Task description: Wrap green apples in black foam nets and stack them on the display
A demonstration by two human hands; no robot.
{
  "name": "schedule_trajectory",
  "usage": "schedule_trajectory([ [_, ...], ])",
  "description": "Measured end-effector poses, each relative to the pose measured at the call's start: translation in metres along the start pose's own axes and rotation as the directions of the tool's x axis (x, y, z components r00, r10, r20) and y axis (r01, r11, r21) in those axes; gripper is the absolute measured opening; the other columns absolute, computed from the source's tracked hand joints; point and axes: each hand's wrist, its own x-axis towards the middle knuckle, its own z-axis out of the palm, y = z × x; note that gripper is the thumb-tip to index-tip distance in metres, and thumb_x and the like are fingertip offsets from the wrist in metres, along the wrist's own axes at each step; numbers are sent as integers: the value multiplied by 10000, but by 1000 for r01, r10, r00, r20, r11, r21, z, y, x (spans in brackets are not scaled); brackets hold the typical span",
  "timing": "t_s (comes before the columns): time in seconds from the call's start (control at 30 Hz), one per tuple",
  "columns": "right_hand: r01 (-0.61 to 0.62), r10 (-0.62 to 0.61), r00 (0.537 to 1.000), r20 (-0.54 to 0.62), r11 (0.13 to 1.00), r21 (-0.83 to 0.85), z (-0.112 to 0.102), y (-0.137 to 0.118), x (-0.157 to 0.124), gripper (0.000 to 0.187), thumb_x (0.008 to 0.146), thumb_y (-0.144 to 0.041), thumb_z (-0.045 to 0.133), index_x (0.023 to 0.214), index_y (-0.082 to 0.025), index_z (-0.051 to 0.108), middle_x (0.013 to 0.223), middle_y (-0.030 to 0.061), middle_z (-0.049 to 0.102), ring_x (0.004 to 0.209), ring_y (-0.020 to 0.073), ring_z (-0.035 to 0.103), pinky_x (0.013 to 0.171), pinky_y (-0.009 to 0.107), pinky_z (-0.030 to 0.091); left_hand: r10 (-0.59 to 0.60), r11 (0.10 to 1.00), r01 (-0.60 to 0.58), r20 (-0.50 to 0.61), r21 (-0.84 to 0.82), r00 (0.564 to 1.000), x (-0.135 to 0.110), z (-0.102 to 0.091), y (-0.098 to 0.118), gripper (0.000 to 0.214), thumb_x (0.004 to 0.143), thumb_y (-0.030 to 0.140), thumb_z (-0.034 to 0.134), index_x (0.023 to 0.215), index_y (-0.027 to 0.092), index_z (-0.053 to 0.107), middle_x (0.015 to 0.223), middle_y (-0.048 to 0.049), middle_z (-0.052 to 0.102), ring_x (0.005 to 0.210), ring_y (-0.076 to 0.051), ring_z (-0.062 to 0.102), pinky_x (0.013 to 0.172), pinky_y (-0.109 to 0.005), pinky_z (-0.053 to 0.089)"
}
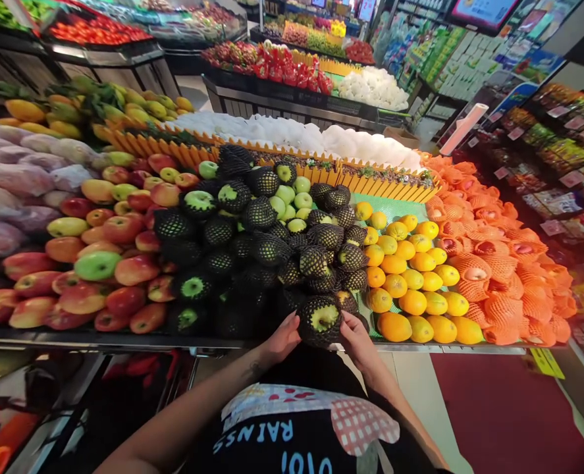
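Observation:
Low in the middle, at the front edge of the stand, a green apple [324, 315] in a black foam net is held between both hands. My left hand [282, 337] grips its left side with fingers and thumb. On the opposite side, the fingers of my right hand [357, 334] are closed against the net. The apple's yellow-green top shows through the net's opening; its underside is hidden. Behind it rises a heap of netted green fruit [270, 249], with several bare green ones [292, 196] near the back.
Red apples [126, 230] lie to the left, beside wrapped pale fruit [20, 178]. Oranges [413, 280] sit in rows to the right, then fruit in orange nets [499, 270]. A yellow fence divider [365, 184] runs behind. Packaged goods [563, 158] fill shelves at far right.

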Motion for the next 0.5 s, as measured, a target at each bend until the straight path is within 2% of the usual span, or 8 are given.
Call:
schedule_trajectory([
  [0.1, 26, -26, 999, -25, 1000, 13, 21, 8, 0, 517, 607, -695, 810, 822, -235, 712, 684, -10, 666, 553, 140, 533, 548, 271, 456, 10, 1000, -9, -27, 30, 1000, -13, -7, 14, 607, 725, 562, 785, 1182, 180, 666, 1248, -141, 708, 1334, -368, 531, 1123, -518, 404],
  [0.2, 29, -30, 998, -48, 999, -15, 38, 11, -4, 452, 560, -575, 890, 782, -220, 720, 671, -23, 656, 539, 119, 505, 533, 251, 418, -27, 999, 28, -59, 26, 998, -22, -13, 25, 582, 698, 601, 772, 1096, 183, 699, 1167, -128, 740, 1299, -367, 559, 1082, -510, 449],
  [0.33, 10, -13, 1000, -25, 995, -103, 57, 12, -8, 360, 580, -484, 899, 703, -197, 719, 659, -24, 654, 585, 128, 523, 573, 260, 426, -95, 995, 98, -130, 16, 987, -32, -28, 39, 515, 649, 590, 792, 995, 214, 727, 1027, -89, 782, 1218, -362, 613, 1020, -485, 500],
  [0.43, -6, 8, 1000, 12, 982, -187, 66, 16, -5, 347, 589, -454, 896, 628, -179, 689, 615, -33, 618, 595, 128, 515, 581, 259, 419, -157, 987, 160, -174, 5, 972, -37, -42, 45, 483, 696, 597, 745, 986, 212, 720, 981, -75, 785, 1178, -338, 640, 979, -456, 519],
  [0.5, -2, 1, 1000, -4, 972, -236, 70, 21, -3, 367, 609, -458, 883, 587, -175, 650, 583, -43, 584, 573, 118, 490, 560, 250, 397, -170, 985, 172, -184, -4, 968, -38, -51, 48, 458, 735, 583, 716, 1004, 213, 705, 1005, -71, 778, 1180, -309, 646, 977, -434, 521],
])
